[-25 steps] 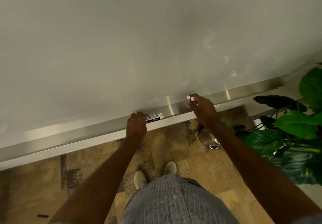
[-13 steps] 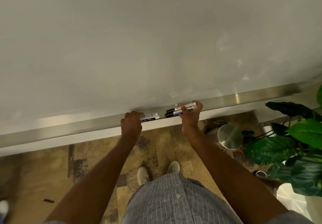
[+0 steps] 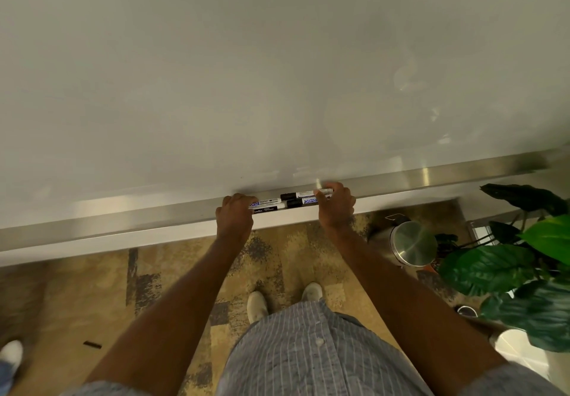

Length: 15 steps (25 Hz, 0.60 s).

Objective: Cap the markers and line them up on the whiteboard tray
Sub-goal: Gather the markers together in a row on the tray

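Note:
Two pairs of white markers with black caps lie end to end on the steel whiteboard tray (image 3: 129, 221). My left hand (image 3: 234, 215) curls over the left ends of the left pair of markers (image 3: 267, 205). My right hand (image 3: 336, 206) grips the right ends of the right pair of markers (image 3: 300, 197), whose black caps point left. The two pairs nearly touch in the middle. The marker ends under both hands are hidden.
The whiteboard (image 3: 277, 72) fills the upper view. A steel pedal bin (image 3: 411, 243) stands on the patterned carpet at right, beside a large leafy plant (image 3: 518, 260). My shoes (image 3: 257, 304) are below the tray. A small dark object (image 3: 92, 344) lies on the floor at left.
My right hand carried two markers leftward along the tray and set them down beside the left pair. My left hand stayed on its markers.

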{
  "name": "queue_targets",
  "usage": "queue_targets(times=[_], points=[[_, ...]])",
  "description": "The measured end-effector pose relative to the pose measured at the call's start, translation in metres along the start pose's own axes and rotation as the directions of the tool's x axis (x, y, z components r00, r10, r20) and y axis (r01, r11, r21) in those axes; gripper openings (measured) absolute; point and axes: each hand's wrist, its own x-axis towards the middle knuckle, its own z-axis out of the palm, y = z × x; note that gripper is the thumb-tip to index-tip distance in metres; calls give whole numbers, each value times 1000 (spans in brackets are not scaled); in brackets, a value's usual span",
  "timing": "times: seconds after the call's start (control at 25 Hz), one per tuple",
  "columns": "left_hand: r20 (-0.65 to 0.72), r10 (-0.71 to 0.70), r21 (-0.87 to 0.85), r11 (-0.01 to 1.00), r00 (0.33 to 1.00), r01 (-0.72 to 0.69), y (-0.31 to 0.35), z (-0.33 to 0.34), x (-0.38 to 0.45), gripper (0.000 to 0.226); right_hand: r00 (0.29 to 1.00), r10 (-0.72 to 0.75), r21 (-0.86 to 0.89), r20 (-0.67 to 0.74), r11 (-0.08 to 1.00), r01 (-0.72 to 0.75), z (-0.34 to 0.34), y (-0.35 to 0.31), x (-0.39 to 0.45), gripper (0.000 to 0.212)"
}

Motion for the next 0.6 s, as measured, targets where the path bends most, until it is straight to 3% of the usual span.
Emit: queue_targets(times=[0.16,0.36,0.6], points=[[11,-5,-1,1000,1000,5,0,0,1,46,991,-126,-211,34,969,131,-2,6,-5,30],[14,-9,-25,1000,1000,10,-2,-1,1,46,928,-360,-479,100,799,362,-4,6,-11,32],[-4,-15,-29,999,1000,15,-7,-4,-1,42,926,-347,-473,151,797,376,-4,-3,-11,37]])
